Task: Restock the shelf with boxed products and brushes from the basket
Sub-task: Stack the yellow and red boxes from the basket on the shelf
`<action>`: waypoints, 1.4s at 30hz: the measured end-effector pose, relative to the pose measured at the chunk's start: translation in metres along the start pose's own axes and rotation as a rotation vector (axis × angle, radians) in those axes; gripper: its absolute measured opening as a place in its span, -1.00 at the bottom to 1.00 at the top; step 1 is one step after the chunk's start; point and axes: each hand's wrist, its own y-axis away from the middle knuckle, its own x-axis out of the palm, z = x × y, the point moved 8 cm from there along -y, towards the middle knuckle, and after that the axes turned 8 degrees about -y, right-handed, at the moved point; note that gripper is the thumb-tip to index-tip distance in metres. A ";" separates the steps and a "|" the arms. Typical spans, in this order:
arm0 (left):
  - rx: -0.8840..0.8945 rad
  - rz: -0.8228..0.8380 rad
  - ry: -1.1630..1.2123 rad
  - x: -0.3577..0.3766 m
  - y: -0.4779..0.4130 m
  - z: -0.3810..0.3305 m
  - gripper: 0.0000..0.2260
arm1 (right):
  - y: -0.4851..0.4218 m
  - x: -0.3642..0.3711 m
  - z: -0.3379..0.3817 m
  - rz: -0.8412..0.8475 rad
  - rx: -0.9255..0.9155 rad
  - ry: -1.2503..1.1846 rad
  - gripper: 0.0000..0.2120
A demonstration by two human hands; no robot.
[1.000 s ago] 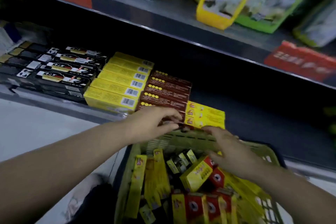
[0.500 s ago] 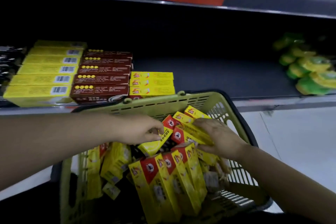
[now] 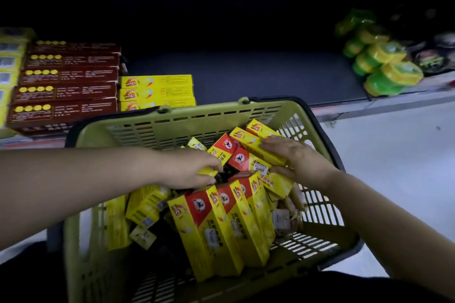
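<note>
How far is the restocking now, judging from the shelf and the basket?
Early to middle stage. Done: a small stack of yellow boxes already lies on the shelf beside the brown boxes. In hand: the left hand and the right hand are both in the basket, gathering yellow-and-red boxes. Left: many boxes remain in the basket, and much shelf is bare.
</note>
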 end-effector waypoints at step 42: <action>-0.316 -0.776 0.021 -0.039 0.125 0.089 -0.53 | -0.074 -0.013 0.131 -0.147 0.316 -1.386 -0.84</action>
